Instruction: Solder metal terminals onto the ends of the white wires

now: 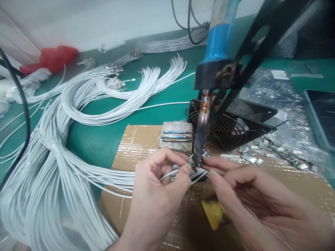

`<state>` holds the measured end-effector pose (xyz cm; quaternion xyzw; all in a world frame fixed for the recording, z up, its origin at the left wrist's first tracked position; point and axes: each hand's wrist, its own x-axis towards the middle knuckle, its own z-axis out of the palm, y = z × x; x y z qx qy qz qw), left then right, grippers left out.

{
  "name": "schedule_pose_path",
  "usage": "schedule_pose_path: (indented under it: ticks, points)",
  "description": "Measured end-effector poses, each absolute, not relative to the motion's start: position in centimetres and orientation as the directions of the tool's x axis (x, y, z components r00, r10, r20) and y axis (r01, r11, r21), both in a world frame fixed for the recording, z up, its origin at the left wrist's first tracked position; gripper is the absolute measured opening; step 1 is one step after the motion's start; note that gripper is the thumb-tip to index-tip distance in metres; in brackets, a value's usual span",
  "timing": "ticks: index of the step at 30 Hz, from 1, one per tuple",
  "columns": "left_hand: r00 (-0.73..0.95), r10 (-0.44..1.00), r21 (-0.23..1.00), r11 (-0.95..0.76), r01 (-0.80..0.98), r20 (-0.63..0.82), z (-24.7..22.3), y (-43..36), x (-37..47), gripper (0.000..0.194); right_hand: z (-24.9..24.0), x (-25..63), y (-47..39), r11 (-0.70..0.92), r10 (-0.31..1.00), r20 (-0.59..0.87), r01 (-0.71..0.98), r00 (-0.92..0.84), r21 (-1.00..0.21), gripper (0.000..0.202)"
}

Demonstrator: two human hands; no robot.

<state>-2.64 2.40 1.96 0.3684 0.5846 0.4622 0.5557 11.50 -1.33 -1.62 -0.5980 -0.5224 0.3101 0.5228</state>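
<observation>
The left hand is closed in a pinch, thumb against forefinger, on a slim white cable right at the dark, scorched tip of the upright soldering iron. The right hand is loosely curled, its fingertips near that tip; a thin wire crosses its palm, though its grip there is unclear. Beneath lies shiny-taped brown cardboard; beyond, smooth, looping white cable bundles spread over the green surface.
</observation>
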Motion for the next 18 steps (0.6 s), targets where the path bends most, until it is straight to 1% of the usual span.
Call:
schedule_pose_path:
  ticks: [4,7,11,15,18]
  points:
    - [-0.115,0.945,0.952,0.3,-0.068,-0.306,1.91,2.38,-2.64,0.014,-1.76,11.41,-1.16,0.1,0.948,0.174,0.269,0.267,-0.958,0.019]
    - [-0.107,0.946,0.951,0.302,-0.065,-0.307,1.81,2.4,-2.64,0.014,-1.94,11.51,-1.27,0.096,0.95,0.173,0.287,0.258,-0.953,0.018]
    - [-0.107,0.94,0.946,0.319,-0.063,-0.324,1.8,2.43,-2.55,0.014,-1.86,11.55,-1.65,0.073,0.948,0.169,0.335,0.269,-0.94,0.022]
    - [-0.115,0.937,0.944,0.321,-0.084,-0.329,1.95,2.42,-2.46,0.015,-1.65,11.23,-1.77,0.005,0.932,0.119,0.316,0.343,-0.949,0.023]
    - [-0.106,0.94,0.945,0.316,-0.082,-0.324,2.01,2.31,-2.55,0.016,-1.72,11.15,-1.74,0.014,0.939,0.121,0.315,0.322,-0.949,0.021]
